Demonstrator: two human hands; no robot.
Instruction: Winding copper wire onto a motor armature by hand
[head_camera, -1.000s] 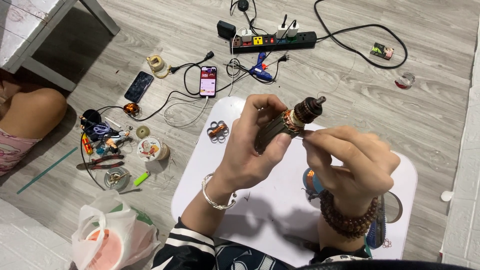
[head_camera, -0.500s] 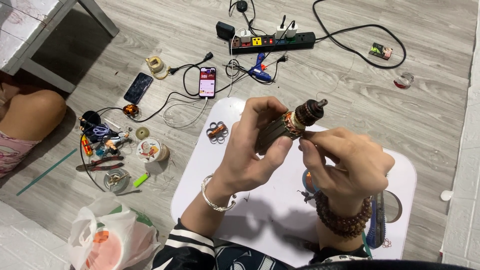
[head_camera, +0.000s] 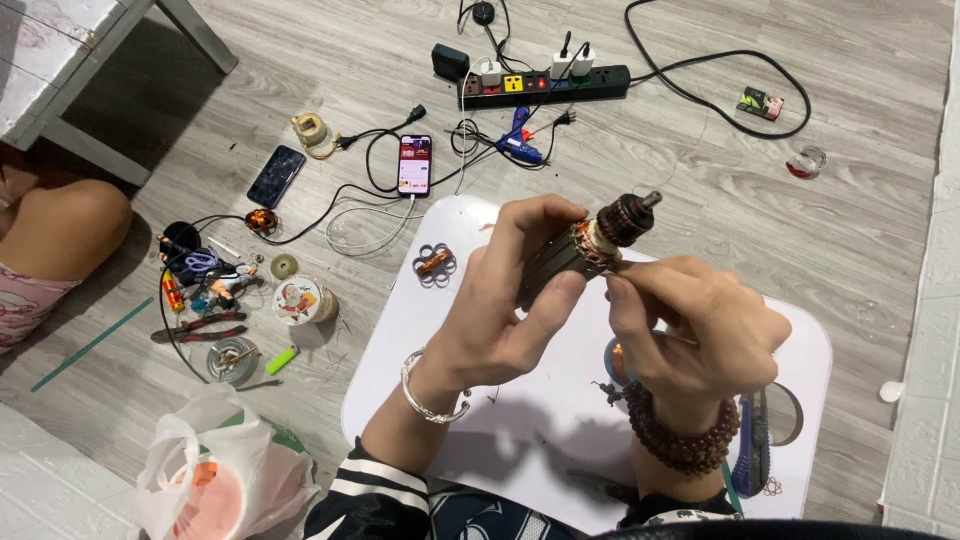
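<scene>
The left hand (head_camera: 505, 315) grips a motor core (head_camera: 590, 250) held up over the white table (head_camera: 440, 400), near its far edge. The right hand (head_camera: 690, 335) pinches at the core's copper end. Bare tabletop lies left of the hands; a copper coil (head_camera: 435, 265) sits by the rim.

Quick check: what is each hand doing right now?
Left hand: closed around the motor armature.
Right hand: fingertips pinched at the armature's copper windings; anything held cannot be told.
</scene>
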